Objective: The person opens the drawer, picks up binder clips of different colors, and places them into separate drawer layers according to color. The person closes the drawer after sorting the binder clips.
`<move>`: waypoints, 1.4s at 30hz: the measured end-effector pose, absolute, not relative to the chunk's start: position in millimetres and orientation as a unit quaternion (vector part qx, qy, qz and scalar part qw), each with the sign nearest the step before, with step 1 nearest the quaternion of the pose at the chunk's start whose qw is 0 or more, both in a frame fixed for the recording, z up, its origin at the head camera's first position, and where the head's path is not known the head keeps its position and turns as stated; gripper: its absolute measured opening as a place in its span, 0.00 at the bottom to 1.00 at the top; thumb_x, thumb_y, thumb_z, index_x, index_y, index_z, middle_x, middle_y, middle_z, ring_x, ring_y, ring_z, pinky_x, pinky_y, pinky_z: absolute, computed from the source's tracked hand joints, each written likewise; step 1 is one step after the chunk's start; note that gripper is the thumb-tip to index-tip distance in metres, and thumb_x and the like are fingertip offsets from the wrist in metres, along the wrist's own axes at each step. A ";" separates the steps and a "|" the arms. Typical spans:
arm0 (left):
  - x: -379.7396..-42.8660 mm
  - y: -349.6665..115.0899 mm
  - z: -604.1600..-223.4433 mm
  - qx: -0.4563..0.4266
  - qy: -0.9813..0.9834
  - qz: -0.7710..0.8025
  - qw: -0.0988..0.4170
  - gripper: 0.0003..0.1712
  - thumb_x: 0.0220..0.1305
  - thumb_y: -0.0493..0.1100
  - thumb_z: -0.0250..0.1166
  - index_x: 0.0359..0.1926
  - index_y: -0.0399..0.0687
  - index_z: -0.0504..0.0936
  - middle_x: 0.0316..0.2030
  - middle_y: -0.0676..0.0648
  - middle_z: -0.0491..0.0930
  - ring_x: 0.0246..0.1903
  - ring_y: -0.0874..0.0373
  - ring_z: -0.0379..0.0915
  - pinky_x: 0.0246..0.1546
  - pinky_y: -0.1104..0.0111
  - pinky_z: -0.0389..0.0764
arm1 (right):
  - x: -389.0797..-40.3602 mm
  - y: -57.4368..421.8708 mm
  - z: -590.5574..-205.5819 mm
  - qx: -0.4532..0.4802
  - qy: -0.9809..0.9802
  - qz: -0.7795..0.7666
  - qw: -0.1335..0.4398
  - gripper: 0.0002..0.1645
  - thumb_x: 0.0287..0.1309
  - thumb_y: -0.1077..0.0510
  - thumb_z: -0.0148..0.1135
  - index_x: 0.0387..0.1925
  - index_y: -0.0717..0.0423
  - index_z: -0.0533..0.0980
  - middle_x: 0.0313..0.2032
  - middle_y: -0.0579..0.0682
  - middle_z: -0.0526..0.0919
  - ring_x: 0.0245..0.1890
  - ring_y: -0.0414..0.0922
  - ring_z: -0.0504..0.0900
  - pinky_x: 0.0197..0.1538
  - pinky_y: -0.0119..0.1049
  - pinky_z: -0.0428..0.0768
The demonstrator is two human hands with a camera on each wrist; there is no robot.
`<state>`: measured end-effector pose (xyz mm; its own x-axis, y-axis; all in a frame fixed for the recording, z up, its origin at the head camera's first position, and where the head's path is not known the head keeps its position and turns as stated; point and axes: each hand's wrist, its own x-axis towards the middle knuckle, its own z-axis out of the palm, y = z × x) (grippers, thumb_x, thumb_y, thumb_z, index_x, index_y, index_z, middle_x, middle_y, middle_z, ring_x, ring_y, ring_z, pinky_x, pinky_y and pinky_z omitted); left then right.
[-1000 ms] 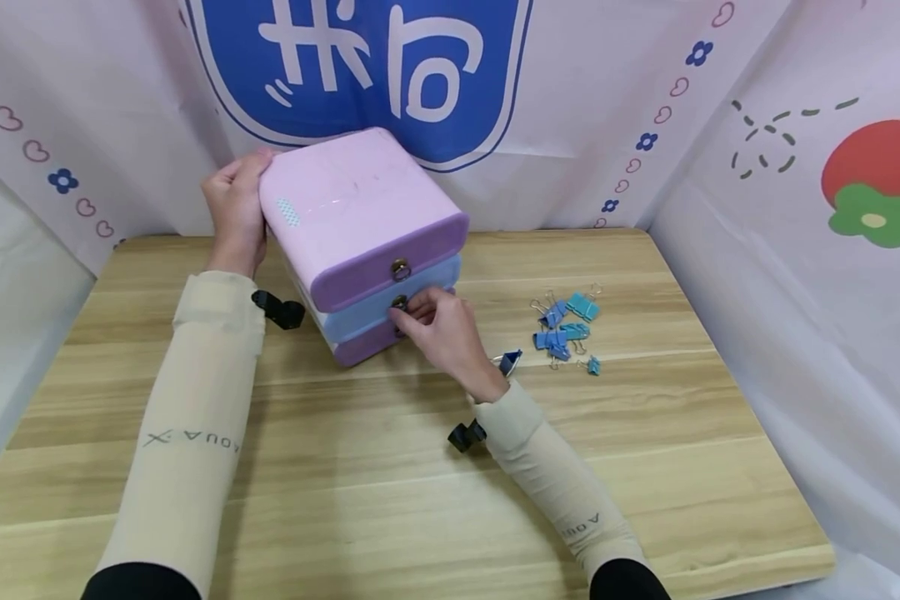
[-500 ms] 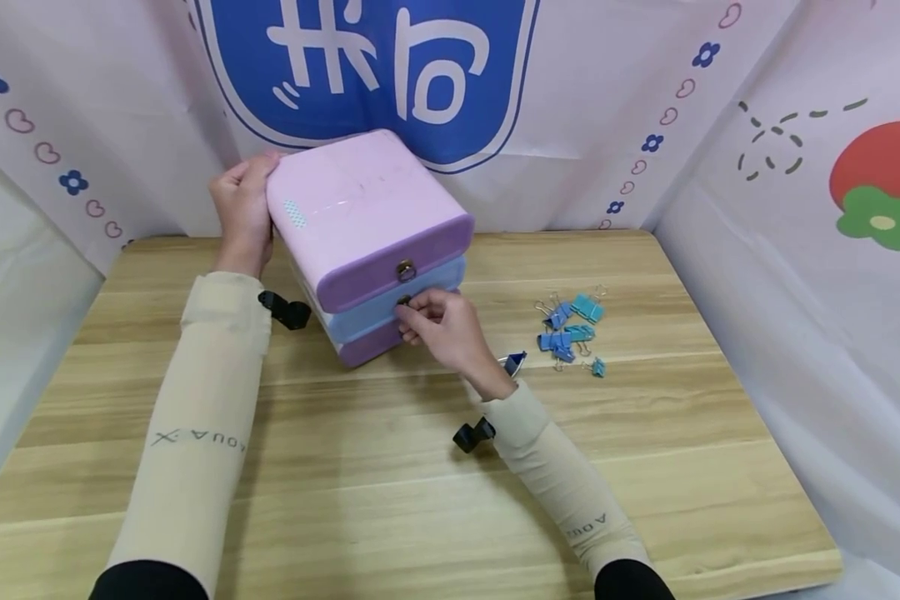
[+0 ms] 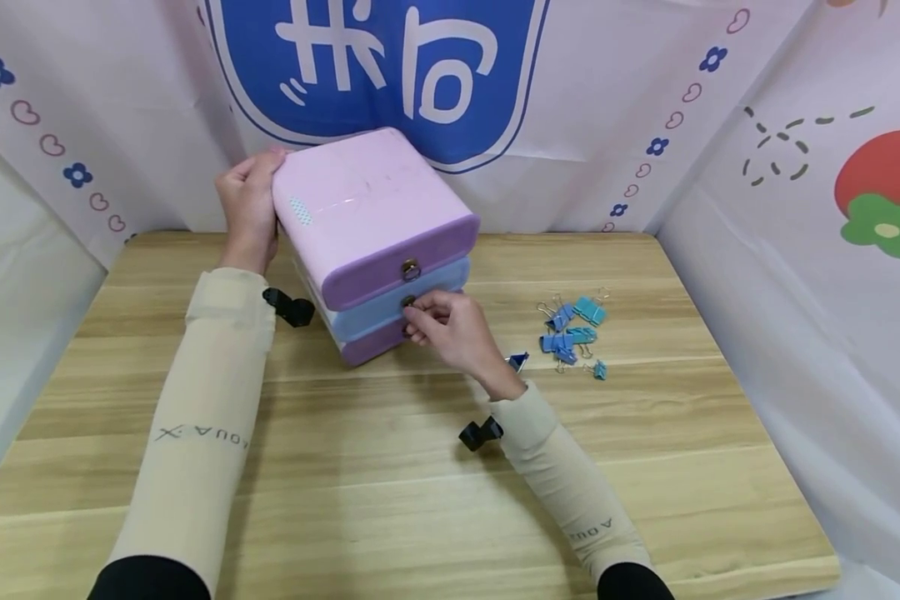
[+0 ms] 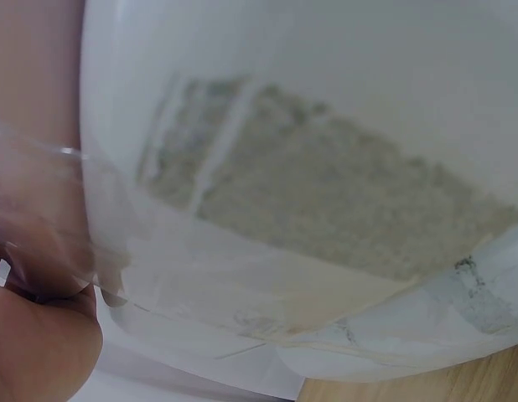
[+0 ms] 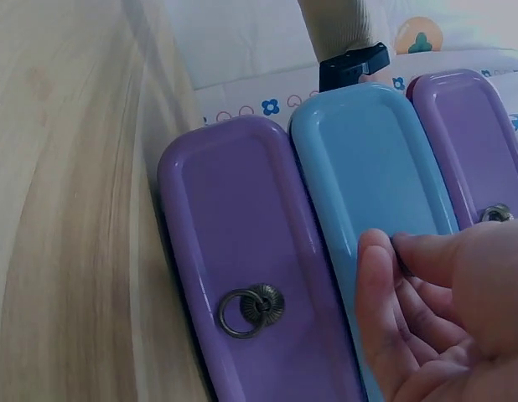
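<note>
A small three-tier drawer box [image 3: 375, 187] stands on the table, with a pink top, purple upper and lower drawers and a light blue middle drawer [image 5: 360, 159]. All three drawer fronts sit closed. My left hand [image 3: 249, 204] grips the box at its back left edge; part of its fingers is hidden behind the box. In front, my right hand [image 3: 457, 333] pinches the middle drawer's ring pull [image 3: 408, 302] between thumb and finger. The fingers hide most of that ring. Below it, the lower purple drawer [image 5: 242, 201] has its own bronze ring [image 5: 251, 311] hanging free.
Several blue and teal binder clips [image 3: 562, 337] lie to the right of the box. A dark blue clip [image 3: 518, 362] is apart from them, close to my right wrist. The wooden table [image 3: 390, 492] meets a printed cloth backdrop [image 3: 555, 192] behind the box.
The head view has shifted slightly, so the scene sits a little farther right. My right fingers have closed into a pinch at the middle ring. My left hand keeps its place on the box.
</note>
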<state>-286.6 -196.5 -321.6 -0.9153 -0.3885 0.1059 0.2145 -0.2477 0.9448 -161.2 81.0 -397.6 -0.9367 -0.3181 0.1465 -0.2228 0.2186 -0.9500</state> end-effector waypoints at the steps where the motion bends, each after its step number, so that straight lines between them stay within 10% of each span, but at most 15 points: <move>1: -286.6 -196.5 -321.7 0.075 -0.581 -0.787 0.191 0.09 0.66 0.45 0.73 0.36 0.45 0.94 0.33 0.54 0.90 0.38 0.61 0.80 0.40 0.72 0.77 | -160.7 81.8 -397.0 -0.176 0.783 -0.595 0.039 0.09 0.73 0.62 0.64 0.39 0.67 0.83 0.32 0.61 0.89 0.32 0.63 0.89 0.40 0.59 0.88; 42: -285.9 -199.1 -320.0 0.077 -0.599 -0.777 0.178 0.11 0.69 0.48 0.72 0.39 0.47 0.94 0.34 0.55 0.90 0.39 0.62 0.79 0.44 0.70 0.76 | -103.3 122.7 -392.2 -0.197 0.826 -0.525 0.059 0.06 0.70 0.63 0.67 0.40 0.63 0.86 0.31 0.57 0.90 0.29 0.54 0.89 0.36 0.51 0.89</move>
<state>-285.9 -199.1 -320.0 -0.9251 -0.3680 0.0937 0.1839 -0.2183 0.9584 -103.3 122.7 -392.2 -0.9155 -0.3875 0.1086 -0.2629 0.3716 -0.8904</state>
